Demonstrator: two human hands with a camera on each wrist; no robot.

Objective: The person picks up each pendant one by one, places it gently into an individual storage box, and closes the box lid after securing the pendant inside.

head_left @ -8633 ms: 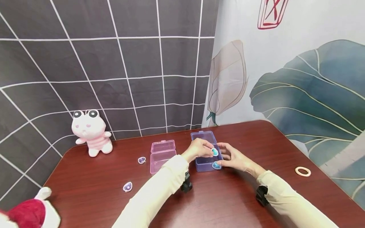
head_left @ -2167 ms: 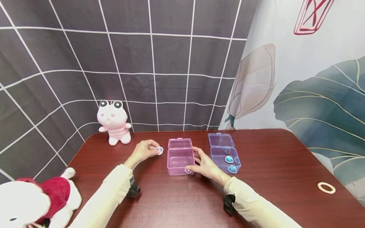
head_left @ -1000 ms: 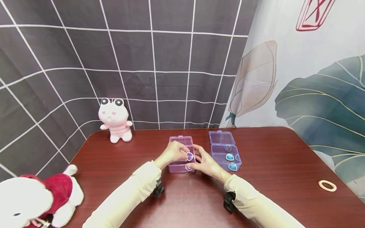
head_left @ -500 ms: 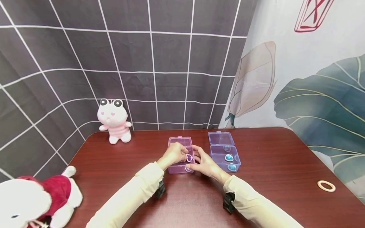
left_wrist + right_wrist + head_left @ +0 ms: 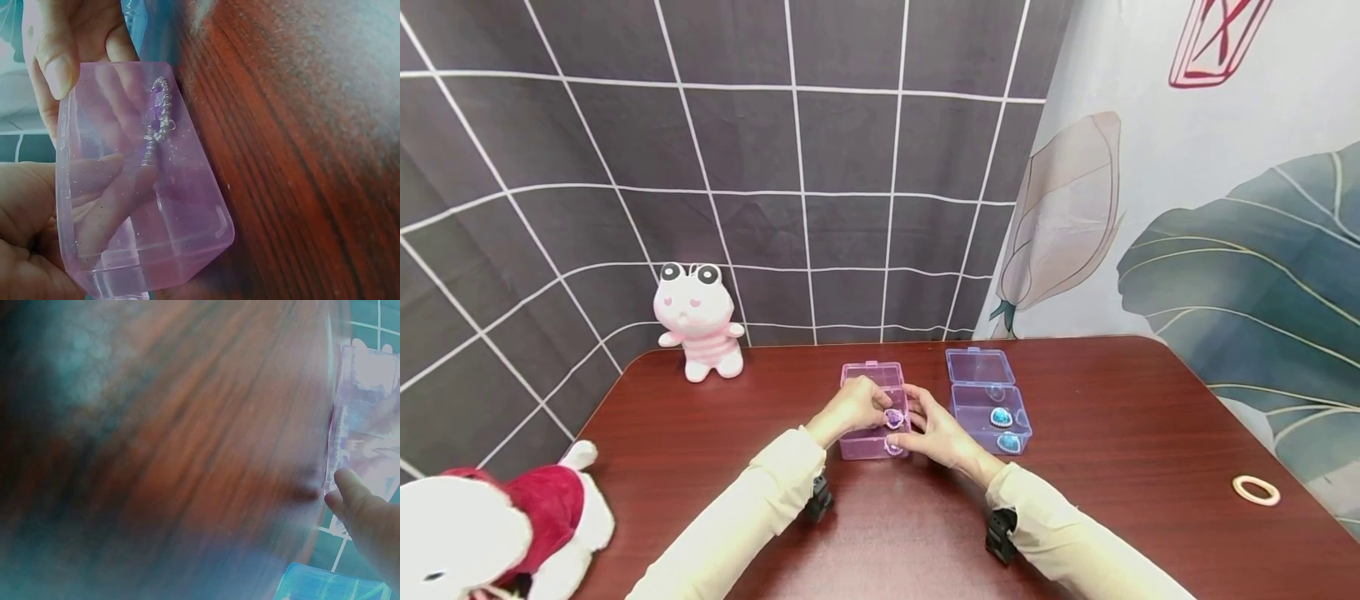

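Note:
A pink see-through box (image 5: 859, 449), lid swung back, stands mid-table. My left hand (image 5: 848, 408) reaches down into it and pinches a heart-like purple gem (image 5: 893, 418) with a beaded white rim. Through the box wall in the left wrist view, those fingertips show right at the beads. Another purple gem (image 5: 892, 447) lies at the box's front right corner. My right hand (image 5: 942, 432) holds the box by that corner, thumb at the front wall and fingers along the right side. Part of the box is hidden behind my left hand.
Right of the hands, an open blue box (image 5: 967, 442) contains turquoise gems (image 5: 1001, 417) with beaded rims. A pale ring (image 5: 1256, 490) lies far right. A white-and-pink frog-eyed toy (image 5: 702, 325) stands back left; a plush in red (image 5: 550, 508) sits front left.
Earlier my left hand held a turquoise gem over the blue box. Since then it picked up a purple gem from the left and lowered it into the pink box. My right hand moved to the pink box.

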